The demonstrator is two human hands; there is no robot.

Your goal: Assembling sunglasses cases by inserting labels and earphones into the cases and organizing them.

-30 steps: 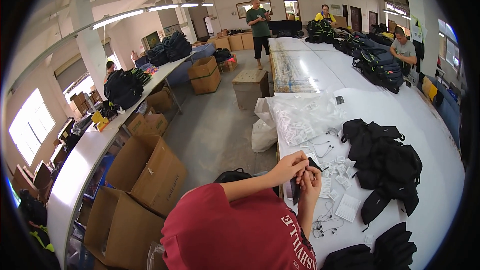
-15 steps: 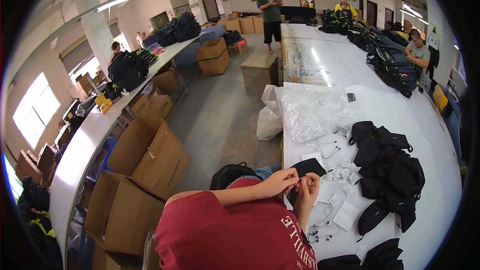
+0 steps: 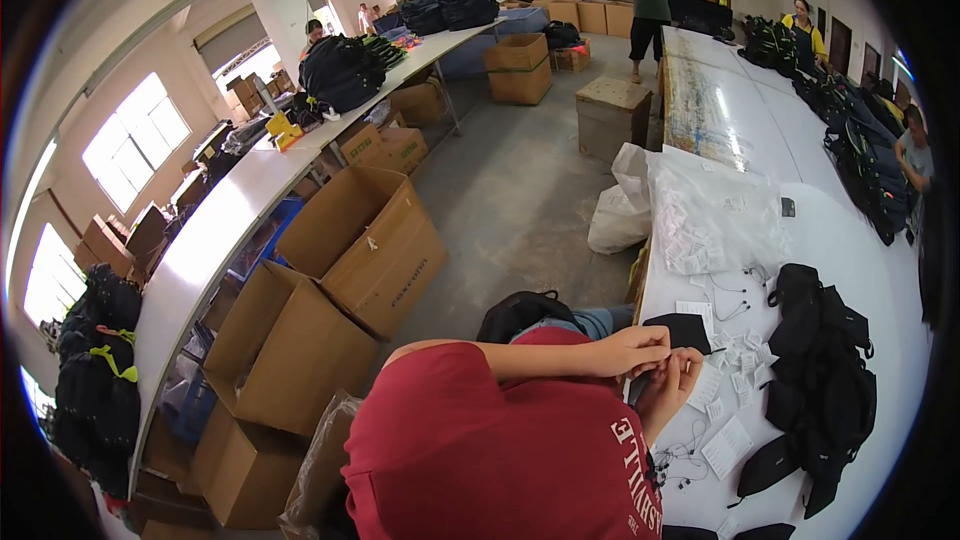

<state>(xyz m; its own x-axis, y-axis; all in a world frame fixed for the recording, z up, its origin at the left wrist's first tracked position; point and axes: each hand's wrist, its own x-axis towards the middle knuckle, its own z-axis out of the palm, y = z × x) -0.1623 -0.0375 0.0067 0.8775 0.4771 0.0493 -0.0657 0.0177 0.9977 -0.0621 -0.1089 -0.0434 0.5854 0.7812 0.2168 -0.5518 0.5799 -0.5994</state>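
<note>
My left hand (image 3: 638, 350) reaches across from the left with its fingers pinched together. Close against it, my right hand (image 3: 675, 382) comes up from below, its fingers curled and the fingertips meeting those of the left. What they pinch is small and hidden by the fingers. Right behind the fingers is a flat black pouch (image 3: 684, 328) with a short cord end at its right corner; whether a hand grips it is unclear. A heap of black pouches (image 3: 820, 380) lies to the right on the white table (image 3: 870, 480). Small white packets (image 3: 745, 355) are scattered between.
Black earphone cables (image 3: 682, 465) and a printed sheet (image 3: 728, 448) lie near my right arm. Farther back sits a clear plastic bag (image 3: 715, 225) of white packets. Open cartons (image 3: 360, 250) stand on the left. Co-workers are at the far tables, beside piles of dark bags (image 3: 865, 155).
The view has swung left, so everything sits farther right in the picture. My hands stay together, pinched in nearly the same pose beside the pouch. The standing person still faces a held object.
</note>
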